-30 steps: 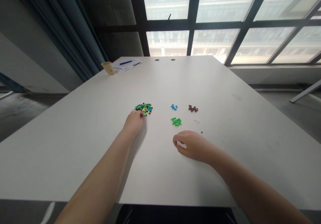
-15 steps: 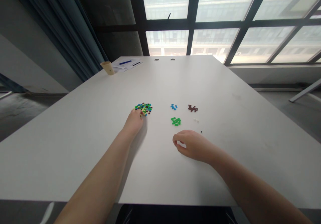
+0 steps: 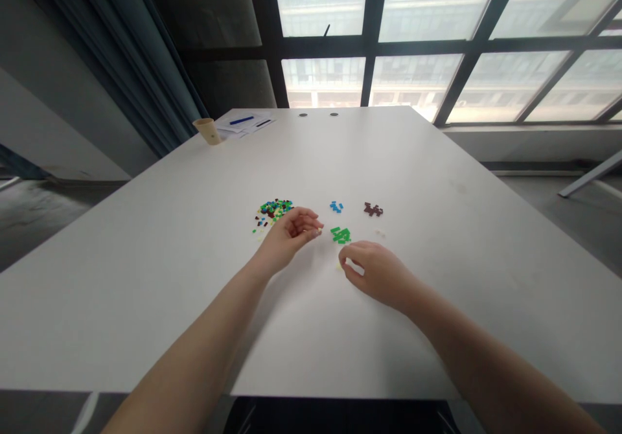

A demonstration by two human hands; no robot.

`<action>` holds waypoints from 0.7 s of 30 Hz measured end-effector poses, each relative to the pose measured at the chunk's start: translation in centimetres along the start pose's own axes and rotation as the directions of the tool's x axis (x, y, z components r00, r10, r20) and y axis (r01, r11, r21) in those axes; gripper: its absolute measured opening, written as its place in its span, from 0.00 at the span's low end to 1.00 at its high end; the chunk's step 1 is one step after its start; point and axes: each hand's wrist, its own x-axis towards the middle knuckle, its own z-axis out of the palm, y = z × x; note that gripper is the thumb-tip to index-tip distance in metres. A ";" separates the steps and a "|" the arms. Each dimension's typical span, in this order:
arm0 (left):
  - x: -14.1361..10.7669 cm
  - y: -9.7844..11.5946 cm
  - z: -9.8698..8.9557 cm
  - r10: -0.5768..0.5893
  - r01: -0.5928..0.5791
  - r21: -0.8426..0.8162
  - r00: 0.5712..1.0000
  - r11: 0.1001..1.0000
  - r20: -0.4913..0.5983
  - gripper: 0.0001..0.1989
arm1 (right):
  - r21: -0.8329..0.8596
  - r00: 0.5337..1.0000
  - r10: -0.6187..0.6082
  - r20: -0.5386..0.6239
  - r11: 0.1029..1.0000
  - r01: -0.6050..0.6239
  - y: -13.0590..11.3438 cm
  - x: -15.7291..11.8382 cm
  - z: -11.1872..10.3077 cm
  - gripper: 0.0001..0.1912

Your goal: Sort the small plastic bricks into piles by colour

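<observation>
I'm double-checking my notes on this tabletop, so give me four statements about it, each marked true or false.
1. The mixed pile lies left of the blue pieces. True.
2. The green pieces lie beyond the blue pieces. False: the green pieces are nearer the person.
3. The left hand is closer to the green pieces than to the brown pieces. True.
4. The cup stands far right. False: the cup is far left, beside papers.

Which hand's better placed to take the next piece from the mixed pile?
Left, I'd judge. The left hand is right beside the mixed pile; the right hand is farther off, near the green pieces. Whether either holds anything isn't clear.
</observation>
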 end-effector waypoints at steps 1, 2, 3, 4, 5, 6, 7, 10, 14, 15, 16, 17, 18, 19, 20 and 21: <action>-0.1 0.0 0.5 -0.011 0.012 -0.068 1.000 0.998 0.024 0.15 | 0.012 0.997 -0.003 -0.076 1.000 0.004 0.1 0.1 0.0 0.07; -0.3 0.0 0.9 -0.021 0.026 -0.118 0.999 0.993 0.046 0.16 | 0.024 0.988 -0.008 -0.153 1.000 0.012 0.2 0.1 -0.1 0.06; -0.4 -0.1 1.2 -0.028 0.037 -0.150 0.998 0.988 0.062 0.16 | 0.036 0.974 -0.014 -0.226 0.999 0.023 0.3 0.2 -0.1 0.06; -0.6 -0.1 1.5 -0.032 0.045 -0.166 0.997 0.985 0.076 0.16 | 0.049 0.957 -0.020 -0.289 0.998 0.036 0.4 0.2 -0.2 0.05; -0.7 0.0 1.8 -0.033 0.048 -0.167 0.996 0.985 0.088 0.16 | 0.064 0.941 -0.027 -0.337 0.997 0.052 0.4 0.2 -0.2 0.05; -0.9 0.0 2.0 -0.032 0.048 -0.156 0.994 0.987 0.100 0.15 | 0.082 0.927 -0.034 -0.373 0.994 0.070 0.4 0.2 -0.2 0.05; -1.0 0.1 2.2 -0.029 0.045 -0.139 0.994 0.989 0.109 0.15 | 0.100 0.917 -0.041 -0.397 0.991 0.088 0.4 0.2 -0.2 0.05; -1.4 0.3 2.5 -0.016 0.028 -0.096 0.992 0.995 0.126 0.14 | 0.136 0.904 -0.059 -0.425 0.982 0.128 0.2 0.3 0.0 0.05; -1.5 0.1 2.7 -0.018 0.039 -0.170 0.992 0.985 0.128 0.14 | 0.147 0.899 -0.041 -0.437 0.982 0.116 0.1 0.3 0.3 0.05; -1.4 0.0 2.8 -0.029 0.056 -0.206 0.991 0.977 0.132 0.14 | 0.150 0.894 -0.034 -0.446 0.982 0.112 0.2 0.4 0.3 0.04; -1.4 0.0 2.8 -0.043 0.076 -0.244 0.990 0.967 0.135 0.15 | 0.152 0.888 -0.030 -0.458 0.982 0.112 0.2 0.4 0.4 0.04; -1.3 -0.1 2.9 -0.059 0.097 -0.283 0.988 0.954 0.139 0.15 | 0.154 0.881 -0.029 -0.472 0.981 0.114 0.2 0.4 0.4 0.03; -1.3 -0.2 3.0 -0.077 0.121 -0.322 0.986 0.939 0.146 0.15 | 0.155 0.874 -0.029 -0.486 0.981 0.119 0.2 0.5 0.4 0.02; -1.3 -0.2 3.1 -0.095 0.145 -0.360 0.984 0.922 0.152 0.15 | 0.154 0.867 -0.030 -0.498 0.980 0.122 0.2 0.5 0.4 0.02; -1.3 -0.2 3.2 -0.114 0.169 -0.395 0.981 0.903 0.160 0.15 | 0.152 0.861 -0.031 -0.508 0.980 0.125 0.2 0.5 0.4 0.02; -1.3 -0.2 3.2 -0.135 0.195 -0.426 0.976 0.883 0.169 0.15 | 0.149 0.857 -0.032 -0.515 0.981 0.126 0.2 0.5 0.4 0.02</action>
